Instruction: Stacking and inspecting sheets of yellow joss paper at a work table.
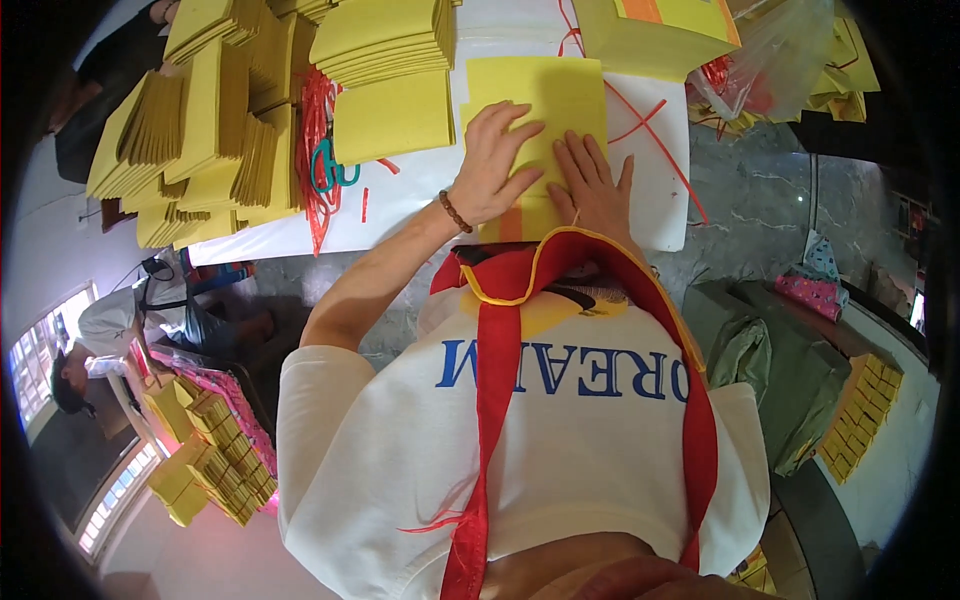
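Yellow paper sheets [545, 85] lie in front of me at the edge of the white table, with an orange patch at their near end. My left hand [495, 165] rests on their left side, fingers bent a little and thumb apart. On the right part of the paper, my right hand [597, 190] lies flat with its fingers spread. Neither hand grips anything. How many sheets lie under them I cannot tell. To the left of the paper is a layered stack of folded yellow paper [392, 115].
Teal-handled scissors [330, 168] lie by red plastic strips [318, 110]. Tall yellow paper bundles [205, 120] fill the table's left. A large yellow block [650, 40] and a clear plastic bag [775, 65] stand at the back right. Another person [120, 310] works at the left.
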Demonstrator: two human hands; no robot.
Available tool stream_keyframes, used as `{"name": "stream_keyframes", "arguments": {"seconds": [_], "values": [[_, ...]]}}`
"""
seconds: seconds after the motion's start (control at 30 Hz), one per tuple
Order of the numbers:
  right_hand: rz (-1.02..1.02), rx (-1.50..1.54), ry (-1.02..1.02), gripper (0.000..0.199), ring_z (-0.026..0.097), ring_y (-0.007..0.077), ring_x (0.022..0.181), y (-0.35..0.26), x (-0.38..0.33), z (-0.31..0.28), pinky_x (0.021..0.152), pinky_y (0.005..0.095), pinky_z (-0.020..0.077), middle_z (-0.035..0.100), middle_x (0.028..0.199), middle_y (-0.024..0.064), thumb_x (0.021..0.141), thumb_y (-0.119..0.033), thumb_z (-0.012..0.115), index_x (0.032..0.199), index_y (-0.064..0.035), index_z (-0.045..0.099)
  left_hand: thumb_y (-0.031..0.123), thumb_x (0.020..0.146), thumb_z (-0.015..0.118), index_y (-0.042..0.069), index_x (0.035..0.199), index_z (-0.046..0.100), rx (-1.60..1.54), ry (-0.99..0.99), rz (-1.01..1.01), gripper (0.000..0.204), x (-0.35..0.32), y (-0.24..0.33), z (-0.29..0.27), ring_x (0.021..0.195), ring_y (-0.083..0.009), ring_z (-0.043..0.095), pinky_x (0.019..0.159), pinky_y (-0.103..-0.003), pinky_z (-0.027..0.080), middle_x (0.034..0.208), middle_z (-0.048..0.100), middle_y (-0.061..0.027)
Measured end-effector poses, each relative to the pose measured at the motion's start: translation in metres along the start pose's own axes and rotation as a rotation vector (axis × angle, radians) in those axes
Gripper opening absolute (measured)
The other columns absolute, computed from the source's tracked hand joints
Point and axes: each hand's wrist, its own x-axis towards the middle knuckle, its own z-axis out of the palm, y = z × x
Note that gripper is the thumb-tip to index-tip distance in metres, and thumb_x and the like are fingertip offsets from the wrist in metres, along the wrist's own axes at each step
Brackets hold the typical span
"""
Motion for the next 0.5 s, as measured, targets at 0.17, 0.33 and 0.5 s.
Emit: {"name": "stream_keyframes", "arguments": {"seconds": [0.17, 0.33, 0.5], "values": [[-0.008, 0.029, -0.003, 0.052, 0.024, 0.018, 0.13, 0.002, 0.002, 0.002, 0.094, 0.0667, 0.0109, 0.028, 0.14, -0.0003, 0.085, -0.037, 0.045, 0.131, -0.0142, 0.037, 0.016, 0.068, 0.063, 0.004, 0.115, 0.048, 0.347, -0.386, 0.077, 0.051, -0.012, 0.024, -0.012, 0.109, -0.0276, 0.043, 0.089, -0.037, 0.036, 0.117, 0.046, -0.0141], [-0.039, 0.393, -0.15, 0.056, 0.027, 0.0245, 0.129, 0.026, 0.013, -0.016, 0.102, 0.0516, 0.0166, 0.032, 0.138, 0.008, 0.087, -0.034, 0.046, 0.134, -0.0089, 0.03, 0.017, 0.07, 0.055, 0.004, 0.107, 0.053, 0.659, -0.336, 0.034, 0.039, -0.007, 0.036, 0.02, 0.085, -0.024, 0.05, 0.069, -0.037, 0.043, 0.089, 0.051, -0.0078], [0.299, 1.192, 0.002, 0.053, 0.034, 0.0251, 0.124, 0.013, 0.023, -0.05, 0.102, 0.0317, 0.0245, 0.039, 0.131, 0.0162, 0.092, -0.027, 0.041, 0.135, -0.0012, 0.024, 0.014, 0.068, 0.056, 0.007, 0.106, 0.056, 0.56, -0.319, 0.014, 0.038, 0.006, 0.007, 0.005, 0.075, -0.0234, 0.053, 0.062, -0.036, 0.043, 0.078, 0.054, -0.0048]]}}
